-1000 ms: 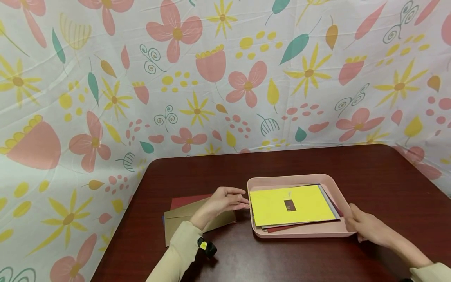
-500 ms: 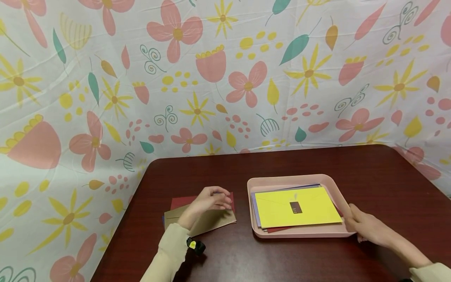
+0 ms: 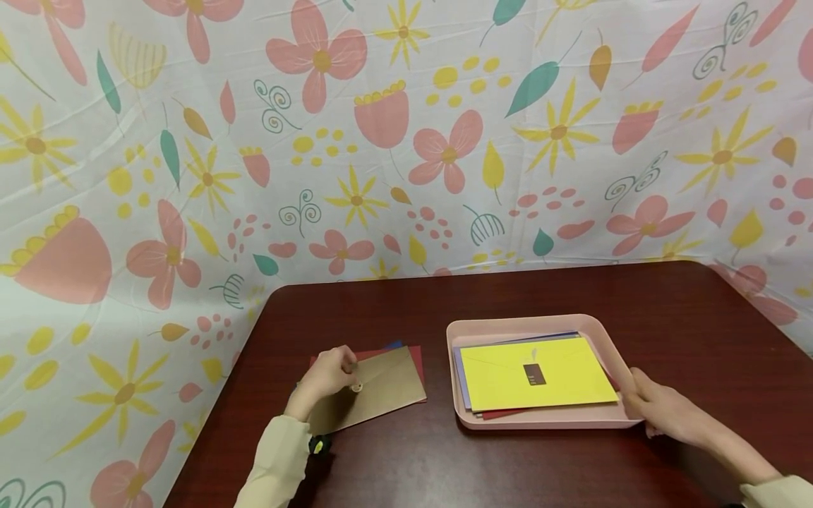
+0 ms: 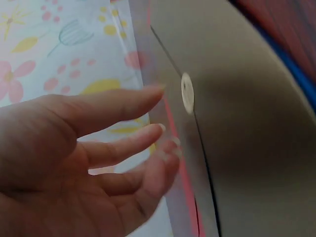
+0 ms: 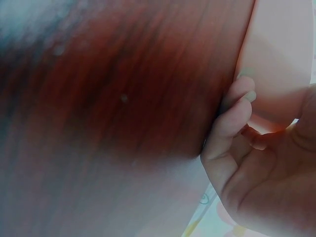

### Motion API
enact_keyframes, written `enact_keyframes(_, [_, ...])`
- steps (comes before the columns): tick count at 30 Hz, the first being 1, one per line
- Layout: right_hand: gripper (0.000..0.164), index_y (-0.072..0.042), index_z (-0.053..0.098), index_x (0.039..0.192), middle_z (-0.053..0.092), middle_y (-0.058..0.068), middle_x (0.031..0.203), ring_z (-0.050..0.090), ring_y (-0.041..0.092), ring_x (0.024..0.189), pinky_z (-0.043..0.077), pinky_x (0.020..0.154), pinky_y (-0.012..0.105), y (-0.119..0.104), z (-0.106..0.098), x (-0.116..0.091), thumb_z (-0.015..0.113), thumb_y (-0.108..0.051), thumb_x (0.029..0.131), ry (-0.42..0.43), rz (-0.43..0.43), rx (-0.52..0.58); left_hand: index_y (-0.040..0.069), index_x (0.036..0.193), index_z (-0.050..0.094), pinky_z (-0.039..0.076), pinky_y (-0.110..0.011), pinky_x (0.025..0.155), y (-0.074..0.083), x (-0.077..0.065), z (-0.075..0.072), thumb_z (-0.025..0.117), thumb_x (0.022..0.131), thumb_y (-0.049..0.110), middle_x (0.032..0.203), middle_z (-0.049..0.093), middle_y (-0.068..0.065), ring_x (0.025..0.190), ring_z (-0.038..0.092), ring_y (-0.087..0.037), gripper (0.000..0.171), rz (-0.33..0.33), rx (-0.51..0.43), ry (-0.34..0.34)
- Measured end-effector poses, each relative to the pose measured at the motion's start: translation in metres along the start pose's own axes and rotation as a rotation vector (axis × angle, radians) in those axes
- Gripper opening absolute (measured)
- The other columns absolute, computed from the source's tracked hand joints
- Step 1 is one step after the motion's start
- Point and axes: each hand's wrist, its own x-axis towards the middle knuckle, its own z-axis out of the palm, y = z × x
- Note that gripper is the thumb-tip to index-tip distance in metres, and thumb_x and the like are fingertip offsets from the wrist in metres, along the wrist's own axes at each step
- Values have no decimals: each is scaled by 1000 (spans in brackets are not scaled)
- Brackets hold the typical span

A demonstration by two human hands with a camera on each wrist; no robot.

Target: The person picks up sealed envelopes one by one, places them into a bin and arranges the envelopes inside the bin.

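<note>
My left hand (image 3: 330, 374) is close over a brown envelope (image 3: 387, 388) with a small round seal (image 4: 187, 93). Its fingers bend loosely and nothing lies between them and the thumb in the left wrist view. Beneath the brown envelope, the edges of a red envelope (image 3: 416, 356) and a blue envelope (image 3: 394, 346) show. At the right, my right hand (image 3: 663, 406) grips the near right corner of a pink tray (image 3: 521, 326). A yellow envelope (image 3: 502, 360) with a dark rectangle lies on top of several others in the tray.
The dark red-brown wooden table (image 3: 419, 466) carries everything. Behind it and along the left hangs a white cloth (image 3: 222, 106) printed with flowers. A black band (image 3: 320, 444) is on my left wrist.
My left hand has moved left from beside the tray to above the brown envelope. The yellow envelope shifted slightly right inside the tray. My right hand stays at the tray corner.
</note>
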Motion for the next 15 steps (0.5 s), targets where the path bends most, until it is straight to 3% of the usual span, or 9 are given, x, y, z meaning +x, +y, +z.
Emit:
enact_keyframes(5, [20, -3, 37, 99, 46, 0, 73, 47, 7, 51, 43, 49, 25, -1, 0, -1, 46, -21, 102, 2, -9, 6, -1, 110, 56, 45, -46, 82, -11, -12, -14, 88, 70, 20, 104, 56, -17, 96, 45, -30, 56, -94, 97, -55])
enact_keyframes(8, [21, -3, 38, 99, 46, 0, 74, 47, 7, 51, 44, 49, 25, -2, 0, 0, 47, -22, 101, 6, -2, 6, 2, 114, 50, 43, -49, 81, -18, -20, -20, 93, 62, 24, 109, 48, -21, 101, 38, -35, 71, -159, 163, -98])
enact_keyframes(15, [26, -4, 37, 99, 45, 0, 73, 47, 8, 51, 44, 49, 25, 1, 1, 1, 47, -28, 102, 9, 21, 6, 7, 117, 43, 42, -51, 81, -26, -30, -24, 97, 52, 28, 108, 44, -23, 99, 39, -36, 87, -248, 293, -115])
